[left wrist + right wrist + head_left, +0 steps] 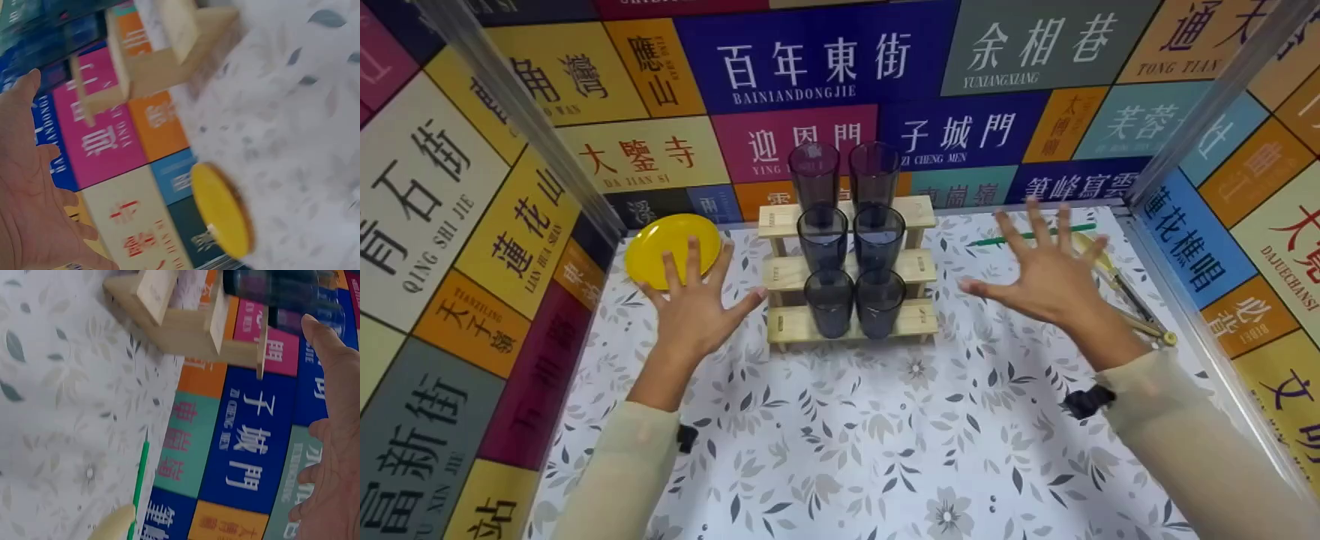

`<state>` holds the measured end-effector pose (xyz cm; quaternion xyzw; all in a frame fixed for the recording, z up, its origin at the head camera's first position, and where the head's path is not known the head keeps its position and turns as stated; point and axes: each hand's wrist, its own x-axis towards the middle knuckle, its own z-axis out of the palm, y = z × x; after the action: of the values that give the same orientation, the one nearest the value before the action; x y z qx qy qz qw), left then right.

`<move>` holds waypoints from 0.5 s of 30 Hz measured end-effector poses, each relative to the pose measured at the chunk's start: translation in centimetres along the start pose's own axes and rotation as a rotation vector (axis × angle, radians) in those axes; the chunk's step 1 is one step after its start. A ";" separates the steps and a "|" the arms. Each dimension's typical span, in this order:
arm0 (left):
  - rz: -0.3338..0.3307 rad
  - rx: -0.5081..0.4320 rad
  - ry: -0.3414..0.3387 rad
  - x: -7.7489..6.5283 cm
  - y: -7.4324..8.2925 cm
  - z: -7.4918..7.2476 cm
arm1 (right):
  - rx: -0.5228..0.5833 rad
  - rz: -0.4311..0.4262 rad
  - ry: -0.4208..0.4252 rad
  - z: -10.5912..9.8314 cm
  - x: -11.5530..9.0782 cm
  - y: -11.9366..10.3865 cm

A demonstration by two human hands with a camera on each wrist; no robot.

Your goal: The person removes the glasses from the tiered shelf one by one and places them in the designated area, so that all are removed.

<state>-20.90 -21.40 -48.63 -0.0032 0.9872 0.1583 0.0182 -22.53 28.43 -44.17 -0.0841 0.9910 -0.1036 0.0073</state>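
Several dark, see-through cups [829, 304] stand upright in pairs on a three-step wooden rack [921, 271]. My left hand [694, 307] is held with fingers spread left of the rack, overlapping a yellow plate [649, 244] in the head view. It holds nothing. On the other side of the rack, my right hand [1050, 281] is also spread and holds nothing. Behind its fingers lies a thin green stick [1081, 227]. In the right wrist view, a rounded pale end [115, 523] shows beside the green stick [142, 467].
Long, thin utensils [1155, 330] lie along the table's right side, partly hidden by my right hand and forearm. The table [840, 442] has a white leaf-patterned cover. Walls [810, 60] with coloured sign panels enclose its back and sides, with metal posts at the corners.
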 end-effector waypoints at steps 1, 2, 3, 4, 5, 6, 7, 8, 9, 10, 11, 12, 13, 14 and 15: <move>-0.006 -0.009 -0.020 0.0 0.0 0.9 | 0.008 -0.020 -0.010 0.5 0.2 -0.9; -0.012 -0.017 -0.042 0.1 -0.1 1.8 | 0.016 -0.039 -0.017 1.0 0.4 -1.8; -0.016 -0.025 -0.064 0.2 -0.1 2.7 | 0.027 -0.060 -0.028 1.5 0.6 -2.8; -0.021 -0.035 -0.088 0.2 -0.1 3.5 | 0.037 -0.079 -0.039 2.0 0.7 -3.7; -0.025 -0.041 -0.102 0.3 -0.1 4.3 | 0.046 -0.089 -0.042 2.4 0.7 -4.5; -0.029 -0.049 -0.116 0.3 -0.1 5.0 | 0.056 -0.099 -0.043 2.8 0.7 -5.3; -0.029 -0.053 -0.128 0.3 -0.1 5.6 | 0.067 -0.112 -0.044 3.2 0.8 -6.0; -0.028 -0.058 -0.141 0.3 -0.1 6.2 | 0.077 -0.124 -0.042 3.6 0.8 -6.7; -0.025 -0.064 -0.153 0.4 0.0 6.7 | 0.089 -0.136 -0.038 3.9 0.8 -7.3; -0.026 -0.070 -0.165 0.4 0.1 7.2 | 0.099 -0.144 -0.033 4.3 0.8 -7.9; -0.024 -0.076 -0.172 0.4 0.3 7.7 | 0.110 -0.151 -0.025 4.5 0.8 -8.5; -0.021 -0.083 -0.178 0.5 0.4 8.1 | 0.122 -0.157 -0.016 4.8 0.7 -8.9; -0.019 -0.087 -0.184 0.5 0.6 8.5 | 0.133 -0.163 -0.008 5.1 0.7 -9.3; -0.019 -0.090 -0.188 0.5 0.7 8.8 | 0.143 -0.164 0.000 5.3 0.7 -9.7; -0.020 -0.092 -0.193 0.6 0.9 9.1 | 0.152 -0.164 0.010 5.6 0.7 -10.1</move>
<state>-21.16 -17.72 -57.00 0.0012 0.9725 0.2031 0.1145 -21.36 17.46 -47.56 -0.1635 0.9701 -0.1791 0.0003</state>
